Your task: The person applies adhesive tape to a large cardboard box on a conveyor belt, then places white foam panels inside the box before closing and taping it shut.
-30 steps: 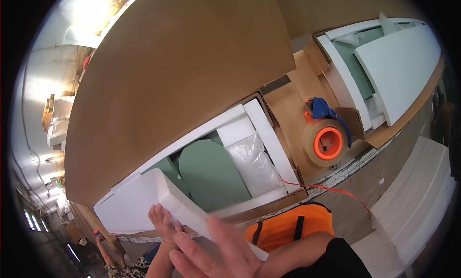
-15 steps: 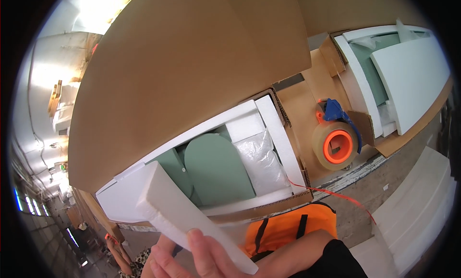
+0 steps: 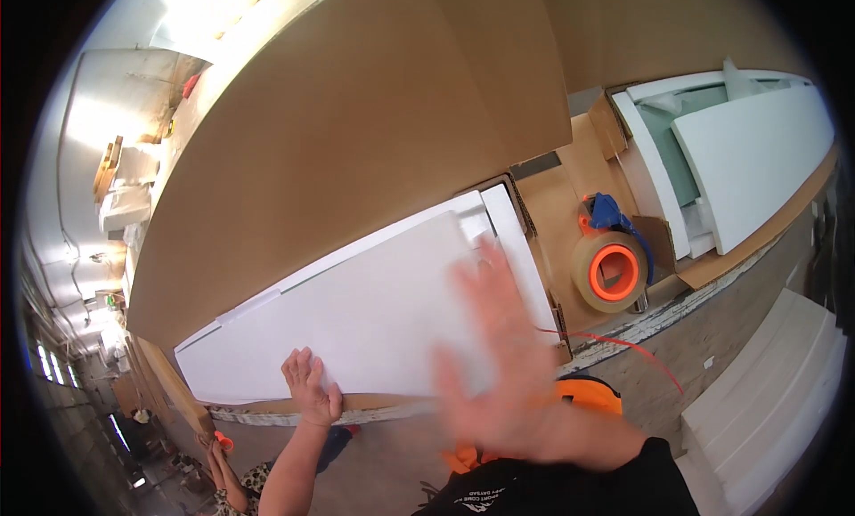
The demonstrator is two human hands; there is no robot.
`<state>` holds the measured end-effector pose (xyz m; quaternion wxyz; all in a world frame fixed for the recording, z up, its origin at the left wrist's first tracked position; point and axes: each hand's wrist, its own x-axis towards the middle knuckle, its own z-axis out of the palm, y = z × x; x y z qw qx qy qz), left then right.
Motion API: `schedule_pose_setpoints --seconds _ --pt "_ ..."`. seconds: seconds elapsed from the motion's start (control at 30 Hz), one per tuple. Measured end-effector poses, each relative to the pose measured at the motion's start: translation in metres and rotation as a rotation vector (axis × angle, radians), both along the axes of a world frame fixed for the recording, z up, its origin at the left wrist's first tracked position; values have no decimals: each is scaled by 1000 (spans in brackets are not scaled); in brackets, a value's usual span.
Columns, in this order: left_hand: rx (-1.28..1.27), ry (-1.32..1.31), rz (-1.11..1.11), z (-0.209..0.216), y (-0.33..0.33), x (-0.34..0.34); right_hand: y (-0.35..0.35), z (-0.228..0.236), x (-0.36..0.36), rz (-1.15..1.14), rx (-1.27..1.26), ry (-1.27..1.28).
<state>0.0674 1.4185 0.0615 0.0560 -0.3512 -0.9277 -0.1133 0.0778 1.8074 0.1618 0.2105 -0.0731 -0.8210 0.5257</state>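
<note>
A flat white foam sheet (image 3: 374,311) lies over the contents of the long cardboard box in front of me and hides most of them. My left hand (image 3: 312,387) rests at the sheet's near edge, fingers a little bent and apart, with nothing gripped. Blurred by motion, my right hand (image 3: 499,347) is over the sheet's right end with thumb and fingers spread. Whether it touches the foam I cannot tell. White foam edging (image 3: 521,267) runs along the box's right end.
Behind the box stands its large raised cardboard flap (image 3: 356,133). To the right sits a tape dispenser (image 3: 614,271) with an orange core and blue handle. Farther right is a second foam-packed box (image 3: 757,169). A red strap (image 3: 623,342) trails nearby. Another person's hands (image 3: 218,458) show at lower left.
The foam sheet that was raised in front of me, held by a hand, now lies flat over the green pieces and bubble wrap. Both hands have moved onto or above it.
</note>
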Motion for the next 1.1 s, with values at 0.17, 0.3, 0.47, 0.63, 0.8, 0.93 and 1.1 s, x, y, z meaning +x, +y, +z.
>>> schedule_pose_setpoints --seconds 0.17,0.3,0.47,0.63,0.8,0.93,1.1 --pt "10 2 -3 6 9 -1 71 -62 1 -171 -640 -410" --pt "11 21 15 9 4 -1 33 -29 -5 160 351 122" --pt "33 23 15 7 15 -1 -15 -95 -36 453 807 -266" --pt "53 19 60 13 6 3 -26 -86 -37 553 863 -345" --pt "48 29 104 18 3 9 -32 -87 -46 533 939 -317" --pt "13 14 141 10 2 10 -30 -94 -42 540 956 -385" --pt "22 17 150 18 4 6 2 7 -160 166 909 474"
